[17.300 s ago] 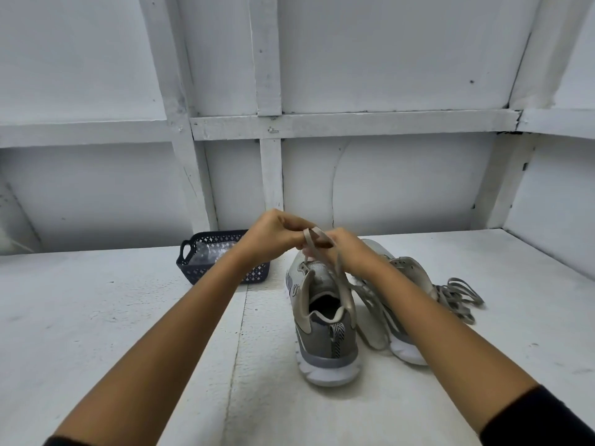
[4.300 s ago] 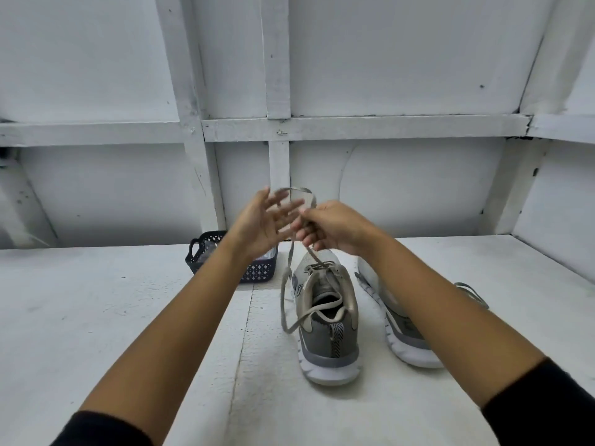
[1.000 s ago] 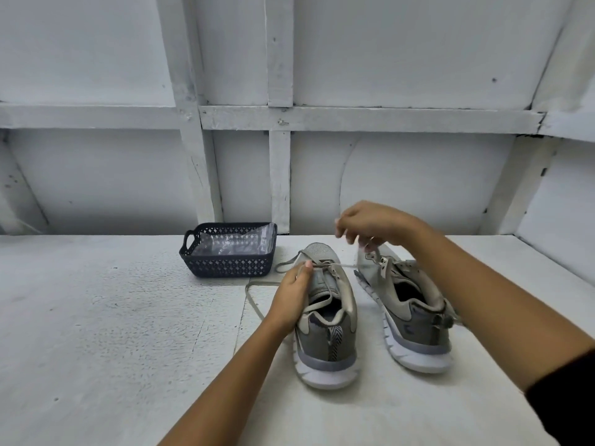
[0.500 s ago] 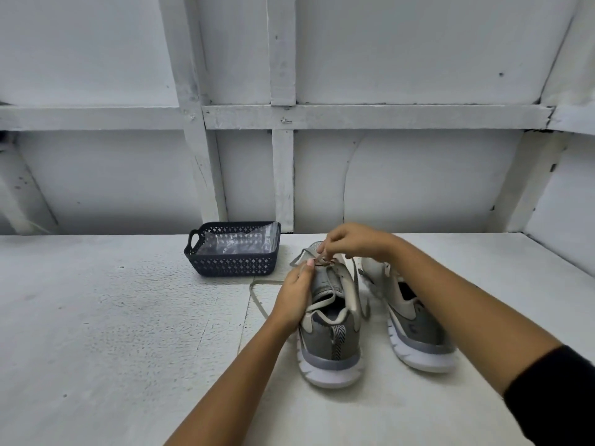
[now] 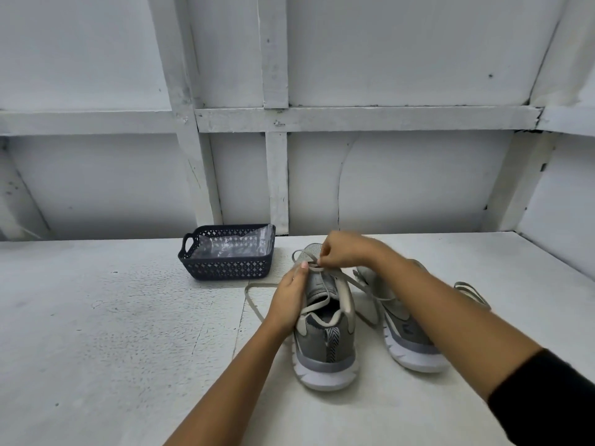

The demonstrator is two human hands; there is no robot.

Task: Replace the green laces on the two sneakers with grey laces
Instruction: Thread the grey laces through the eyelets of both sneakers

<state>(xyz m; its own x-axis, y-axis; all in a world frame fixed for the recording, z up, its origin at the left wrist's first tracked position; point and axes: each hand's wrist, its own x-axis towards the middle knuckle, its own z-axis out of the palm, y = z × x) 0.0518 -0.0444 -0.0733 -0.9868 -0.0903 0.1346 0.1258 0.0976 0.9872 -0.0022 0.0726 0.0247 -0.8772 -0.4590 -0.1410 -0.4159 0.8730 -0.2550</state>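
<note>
Two grey sneakers with white soles stand heel-first towards me on the white table. My left hand (image 5: 288, 299) grips the side of the left sneaker (image 5: 325, 344), its thumb pressed on the lacing on top. Above the toe end of that shoe, my right hand (image 5: 344, 251) pinches the grey lace (image 5: 346, 294). One end of this lace trails in a loop on the table to the left, and another strand runs over the collar. The right sneaker (image 5: 410, 344) is partly hidden by my right forearm. A loose bundle of laces (image 5: 470, 291) lies behind that forearm; its colour is unclear.
A dark blue perforated basket (image 5: 225, 272) holding clear plastic stands at the back, left of the shoes, close to the white panelled wall. A side wall rises at the table's right edge.
Over the last second my right hand came from above the right sneaker to the left sneaker's lacing, bringing the lace with it. My left hand stayed on the left sneaker.
</note>
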